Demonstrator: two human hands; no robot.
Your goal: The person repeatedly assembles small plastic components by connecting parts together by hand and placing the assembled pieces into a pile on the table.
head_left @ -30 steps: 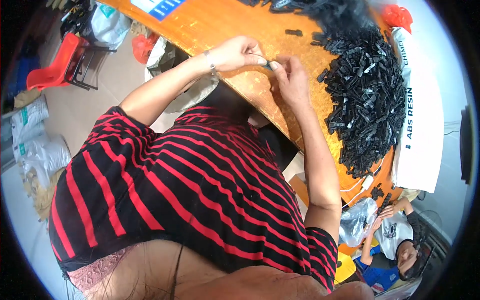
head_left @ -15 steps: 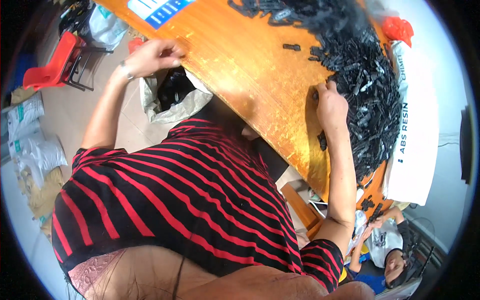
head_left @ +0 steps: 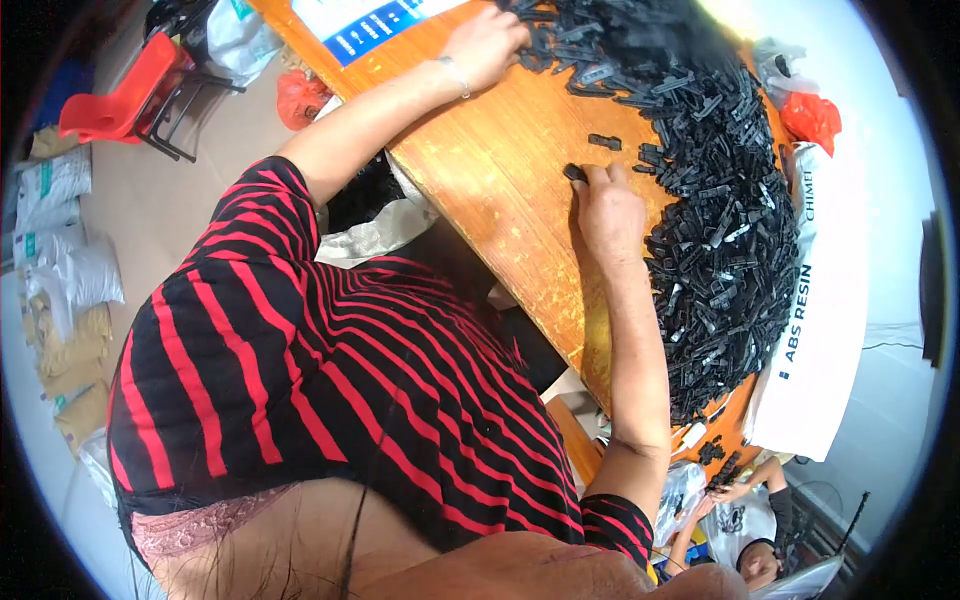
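My right hand (head_left: pixel 612 212) is over the middle of the wooden table (head_left: pixel 470 190), its fingertips closed on a small black plastic part (head_left: pixel 575 172). Just beyond those fingers a single black part (head_left: pixel 604 142) lies apart from the rest. My left hand (head_left: pixel 485 50) reaches to the far side, its curled fingers at the edge of a large heap of black plastic parts (head_left: pixel 725 230). Whether a part is between the left fingers is hidden. The heap curves from the far side down the right of the table.
A white printed sack (head_left: pixel 815 310) and a red plastic bag (head_left: pixel 810 120) border the heap. A blue and white sheet (head_left: pixel 360 35) lies at the far left. Below the table edge stands an open woven sack (head_left: pixel 385 235). A red chair (head_left: pixel 120 100) is at left; another person (head_left: pixel 760 520) sits lower right.
My left hand has gone from the table edge above the woven sack to the far heap. The right hand has moved left, off the heap's edge, with a black part in its fingers.
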